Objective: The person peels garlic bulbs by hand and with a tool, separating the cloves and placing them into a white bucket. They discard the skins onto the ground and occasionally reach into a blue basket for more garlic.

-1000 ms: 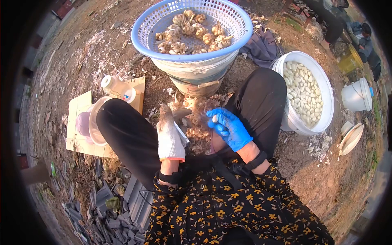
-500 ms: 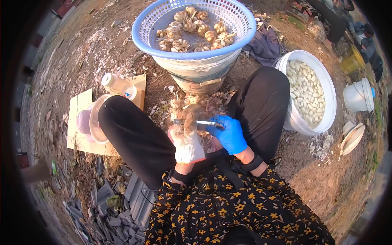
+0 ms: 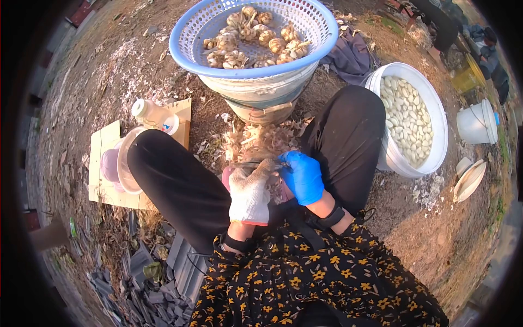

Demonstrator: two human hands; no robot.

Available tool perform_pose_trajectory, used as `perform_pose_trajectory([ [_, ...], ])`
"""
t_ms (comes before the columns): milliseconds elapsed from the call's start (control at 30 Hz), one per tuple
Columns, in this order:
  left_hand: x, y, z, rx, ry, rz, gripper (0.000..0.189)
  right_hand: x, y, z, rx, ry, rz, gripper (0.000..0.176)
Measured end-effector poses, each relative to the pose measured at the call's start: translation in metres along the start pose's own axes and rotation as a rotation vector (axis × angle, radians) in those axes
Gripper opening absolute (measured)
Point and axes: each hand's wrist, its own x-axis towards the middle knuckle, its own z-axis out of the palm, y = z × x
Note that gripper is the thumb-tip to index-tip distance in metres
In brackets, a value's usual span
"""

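Observation:
My left hand [image 3: 250, 191], in a white knit glove with soiled fingertips, is closed low between my knees. Whatever its fingers pinch is too small or hidden to make out. My right hand [image 3: 302, 175] wears a blue rubber glove and is closed around a small knife [image 3: 246, 164]. Its narrow blade points left, lying across the tips of the gloved left fingers. The two hands nearly meet. Below and beyond them spreads a heap of papery garlic skins [image 3: 253, 143]. Whole garlic bulbs [image 3: 248, 34] sit in the blue plastic colander [image 3: 182, 52] ahead.
The colander rests on a stacked bucket [image 3: 261, 113]. At right stands a white bucket [image 3: 440, 139] of peeled garlic cloves [image 3: 407, 120]. A smaller lidded pail [image 3: 474, 124] is farther right. Cardboard [image 3: 103, 182] with a plastic jar [image 3: 152, 115] lies left; broken tiles [image 3: 155, 294] lie lower left.
The right hand has turned and moved slightly up, bringing the knife from above the left thumb to across the left fingertips. The left fingers have shifted toward the right hand.

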Motion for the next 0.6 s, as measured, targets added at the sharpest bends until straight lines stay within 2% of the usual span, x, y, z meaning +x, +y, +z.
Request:
perform_pose_trajectory([
  [133, -0.002, -0.002, 0.008, 0.258, 0.060, 0.079, 0.021, -0.001, 0.002, 0.000, -0.071, -0.023, -0.032, 0.020],
  [167, -0.001, -0.008, 0.008, 0.269, 0.039, 0.181, 0.020, -0.001, 0.003, 0.000, -0.092, -0.025, -0.043, 0.019],
  [267, 0.001, -0.009, 0.008, 0.364, 0.062, 0.199, 0.020, -0.004, 0.006, 0.001, -0.129, -0.070, -0.027, 0.018],
  [400, 0.018, -0.024, -0.006, -0.116, 0.120, -0.053, 0.013, -0.001, 0.004, 0.000, -0.072, -0.091, -0.011, 0.017],
  [433, 0.019, -0.026, -0.003, -0.153, 0.145, -0.030, 0.009, -0.001, 0.003, 0.000, -0.040, -0.091, 0.008, 0.018],
  [600, 0.025, -0.026, -0.011, -0.367, 0.167, -0.198, 0.008, 0.003, -0.009, -0.005, 0.214, -0.123, 0.112, 0.018],
])
